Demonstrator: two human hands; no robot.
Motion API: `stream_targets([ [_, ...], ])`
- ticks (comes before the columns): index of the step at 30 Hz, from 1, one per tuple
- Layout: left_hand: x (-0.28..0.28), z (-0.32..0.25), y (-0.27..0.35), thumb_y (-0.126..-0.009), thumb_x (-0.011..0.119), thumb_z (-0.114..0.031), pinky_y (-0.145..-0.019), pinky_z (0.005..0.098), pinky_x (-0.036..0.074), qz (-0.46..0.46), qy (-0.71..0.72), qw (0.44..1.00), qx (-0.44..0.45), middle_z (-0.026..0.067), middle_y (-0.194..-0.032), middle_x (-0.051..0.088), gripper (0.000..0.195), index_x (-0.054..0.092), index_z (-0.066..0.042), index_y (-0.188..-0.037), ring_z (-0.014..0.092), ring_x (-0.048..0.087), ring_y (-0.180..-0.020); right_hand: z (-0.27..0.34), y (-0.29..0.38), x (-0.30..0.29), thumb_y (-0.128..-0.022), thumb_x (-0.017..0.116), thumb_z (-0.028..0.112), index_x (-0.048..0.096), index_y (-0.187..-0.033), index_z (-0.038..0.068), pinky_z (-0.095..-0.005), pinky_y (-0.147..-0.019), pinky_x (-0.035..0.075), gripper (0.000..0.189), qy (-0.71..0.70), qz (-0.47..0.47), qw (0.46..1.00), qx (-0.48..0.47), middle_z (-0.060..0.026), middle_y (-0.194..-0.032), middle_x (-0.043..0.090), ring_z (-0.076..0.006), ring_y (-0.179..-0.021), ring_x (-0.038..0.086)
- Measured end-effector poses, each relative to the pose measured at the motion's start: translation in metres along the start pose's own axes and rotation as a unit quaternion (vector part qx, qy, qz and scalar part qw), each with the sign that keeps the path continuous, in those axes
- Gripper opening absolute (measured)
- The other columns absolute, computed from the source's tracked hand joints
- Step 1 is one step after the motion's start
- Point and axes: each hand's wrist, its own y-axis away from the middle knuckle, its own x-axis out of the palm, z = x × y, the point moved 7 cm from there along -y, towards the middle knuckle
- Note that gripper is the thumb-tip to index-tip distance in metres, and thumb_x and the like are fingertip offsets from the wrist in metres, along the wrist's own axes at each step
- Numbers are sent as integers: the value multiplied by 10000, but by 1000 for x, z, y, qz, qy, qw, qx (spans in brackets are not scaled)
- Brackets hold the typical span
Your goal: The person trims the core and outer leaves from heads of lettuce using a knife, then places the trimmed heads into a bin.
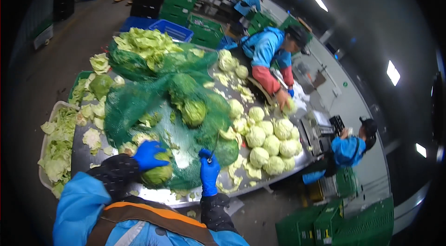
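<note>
My left hand (150,155), in a blue glove, lies on the top of a green cabbage head (158,174) near the table's front edge. My right hand (209,172), also gloved in blue, grips a knife (215,145) with its thin blade pointing up and away. Between and beyond my hands a green mesh net (139,96) is spread over the metal table, with another leafy cabbage (194,112) on it. Trimmed pale cabbages (271,145) are heaped to the right. Loose leaves and a cut stem piece (128,148) lie beside my left hand.
A white tub (43,165) of cabbage leaves stands at the left. A second net (122,57) heaped with leaves lies at the far side. A co-worker (266,50) leans over the far right, hand on a cabbage. Another person (350,148) stands at the right, near green crates (310,221).
</note>
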Motion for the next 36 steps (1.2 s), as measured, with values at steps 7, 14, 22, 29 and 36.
stream_targets([
  [7, -15, 57, 150, -761, 764, -122, -1076, 406, 355, 55, 608, 755, -240, 132, -1410, 408, 949, 148, -87, -1482, 255, 401, -1307, 79, 54, 78, -912, 588, 122, 588, -1207, 50, -288, -589, 526, 304, -19, 221, 967, 124, -94, -944, 692, -149, -672, 651],
  [14, -30, 69, 208, -684, 798, -60, -1107, 405, 305, -54, 571, 784, -238, 139, -1444, 358, 1003, 176, -63, -1471, 246, 329, -1350, -36, 118, 185, -773, 767, 346, 484, -1301, -73, -359, -944, 462, 731, 94, 374, 911, 142, -252, -1228, 579, -278, -1142, 570],
  [22, -104, 62, 176, -526, 891, -320, -1078, 456, 329, -149, 84, 971, -165, 213, -1438, 311, 1118, 287, -159, -1453, 401, 337, -1309, -59, 113, 187, -781, 745, 140, 458, -1352, 40, -288, -620, 492, 646, 51, 347, 921, 169, -100, -1089, 648, -153, -800, 614],
  [29, -99, 74, 158, -523, 856, -475, -1076, 481, 324, 116, 62, 920, -370, 219, -1436, 306, 1132, 267, -230, -1458, 420, 318, -1310, -10, 117, 134, -739, 739, 70, 548, -1148, 13, -328, -632, 477, 455, 254, 337, 899, -119, -118, -919, 591, -211, -695, 560],
  [36, -74, 79, 160, -614, 805, -528, -1075, 525, 294, -77, 95, 948, -293, 227, -1402, 324, 971, 362, -161, -1396, 438, 287, -1308, -34, 122, 146, -900, 615, 142, 511, -1310, 40, -230, -564, 435, 435, -15, 323, 932, 163, -62, -959, 641, -91, -622, 524],
])
